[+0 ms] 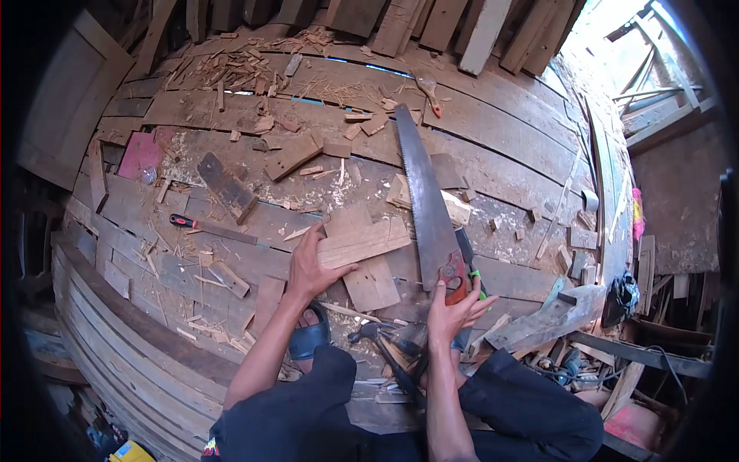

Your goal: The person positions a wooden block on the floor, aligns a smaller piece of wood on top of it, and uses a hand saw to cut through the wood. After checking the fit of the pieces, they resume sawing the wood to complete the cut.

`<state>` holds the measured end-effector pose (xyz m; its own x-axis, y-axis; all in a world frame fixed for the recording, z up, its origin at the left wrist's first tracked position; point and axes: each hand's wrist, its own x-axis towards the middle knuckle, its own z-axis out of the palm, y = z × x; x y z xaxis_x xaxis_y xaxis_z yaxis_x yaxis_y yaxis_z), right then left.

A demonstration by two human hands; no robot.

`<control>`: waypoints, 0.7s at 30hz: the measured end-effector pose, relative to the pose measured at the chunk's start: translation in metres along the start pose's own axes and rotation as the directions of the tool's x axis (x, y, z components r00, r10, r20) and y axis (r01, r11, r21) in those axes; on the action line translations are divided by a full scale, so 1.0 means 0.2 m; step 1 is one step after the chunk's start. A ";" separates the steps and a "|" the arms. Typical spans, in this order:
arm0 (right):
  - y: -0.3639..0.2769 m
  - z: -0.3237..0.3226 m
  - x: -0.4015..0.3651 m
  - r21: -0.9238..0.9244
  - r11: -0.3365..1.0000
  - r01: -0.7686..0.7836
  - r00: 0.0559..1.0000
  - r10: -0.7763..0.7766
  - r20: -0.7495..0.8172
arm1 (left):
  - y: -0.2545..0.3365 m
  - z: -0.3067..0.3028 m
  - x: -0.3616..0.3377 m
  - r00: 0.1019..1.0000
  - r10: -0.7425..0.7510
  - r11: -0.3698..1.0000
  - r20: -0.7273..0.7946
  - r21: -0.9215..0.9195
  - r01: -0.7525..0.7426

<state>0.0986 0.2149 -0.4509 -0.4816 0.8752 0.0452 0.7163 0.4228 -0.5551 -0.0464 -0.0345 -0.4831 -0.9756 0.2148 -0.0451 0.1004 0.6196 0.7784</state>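
A gapped plank floor [508,138] stretched out; timber lengths [486,35] lined its far edge; daylight [596,35] glared at upper right; a wooden panel [69,104] stood left.

Short pale board [368,242] left of a red-handled handsaw [429,204], tip forward.

At centre, the left hand [309,266] grips a wooden block [366,245]; right of it, the right hand [453,308] holds a handsaw [426,200].

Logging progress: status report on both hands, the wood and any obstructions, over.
Left hand gripping wooden board. Right hand holding handsaw, blade beside board, not across it. Possible obstructions: hammer, scattered offcuts.
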 end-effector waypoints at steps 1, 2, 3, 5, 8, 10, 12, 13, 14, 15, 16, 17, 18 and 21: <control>-0.02 0.00 0.01 0.016 0.997 0.079 0.997 -0.079 -0.003 | -0.01 0.01 0.01 0.999 0.036 0.999 -0.040 0.012 -0.035; -0.02 0.01 0.04 0.283 0.935 0.215 0.969 -0.241 0.057 | -0.02 0.01 0.01 0.995 0.070 0.997 -0.076 0.024 -0.068; -0.03 0.03 0.03 0.392 0.917 0.078 0.952 -0.186 0.244 | -0.03 0.02 0.00 0.989 0.101 0.995 -0.106 0.037 -0.098; -0.10 0.10 -0.04 0.507 0.827 -0.243 0.795 -0.130 0.592 | -0.06 0.04 0.01 0.988 0.104 0.995 -0.111 0.023 -0.102; -0.19 0.24 -0.22 0.411 0.909 0.071 0.847 -0.273 0.456 | -0.08 0.04 0.02 0.991 0.091 0.996 -0.098 -0.009 -0.092; -0.16 0.32 -0.29 0.313 0.925 0.216 0.853 -0.335 0.400 | -0.09 0.04 0.04 0.994 0.067 0.996 -0.082 -0.053 -0.071; -0.12 0.37 -0.33 0.343 0.922 0.177 0.847 -0.320 0.425 | -0.09 0.04 0.06 0.997 0.042 0.992 -0.061 -0.117 -0.049; -0.12 0.40 -0.33 0.367 0.916 0.161 0.843 -0.321 0.431 | -0.10 0.05 0.09 0.993 0.092 0.992 -0.075 -0.077 -0.097; -0.12 0.42 -0.34 0.377 0.907 0.188 0.846 -0.344 0.407 | -0.11 0.05 0.12 0.986 0.143 0.989 -0.087 -0.033 -0.146; -0.11 0.42 -0.36 0.381 0.900 0.211 0.847 -0.363 0.388 | -0.13 0.05 0.12 0.978 0.188 0.982 -0.094 0.009 -0.188; -0.11 0.43 -0.37 0.385 0.892 0.236 0.847 -0.383 0.369 | -0.13 0.04 0.14 0.977 0.199 0.980 -0.081 0.017 -0.198; -0.11 0.44 -0.37 0.407 0.882 0.237 0.844 -0.395 0.364 | -0.13 0.02 0.15 0.976 0.208 0.978 -0.067 0.025 -0.207; -0.11 0.45 -0.37 0.426 0.874 0.236 0.841 -0.403 0.361 | -0.13 0.01 0.16 0.975 0.216 0.976 -0.051 0.031 -0.215; -0.13 0.45 -0.33 0.466 0.858 0.216 0.813 -0.423 0.402 | -0.15 -0.01 0.18 0.976 0.215 0.974 -0.039 0.076 -0.212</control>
<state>0.0654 0.1251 -0.5144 -0.8967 0.4382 -0.0623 0.2755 0.4426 -0.8533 -0.0843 -0.0470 -0.5059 -0.9379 0.3138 0.1479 0.3196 0.6157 0.7203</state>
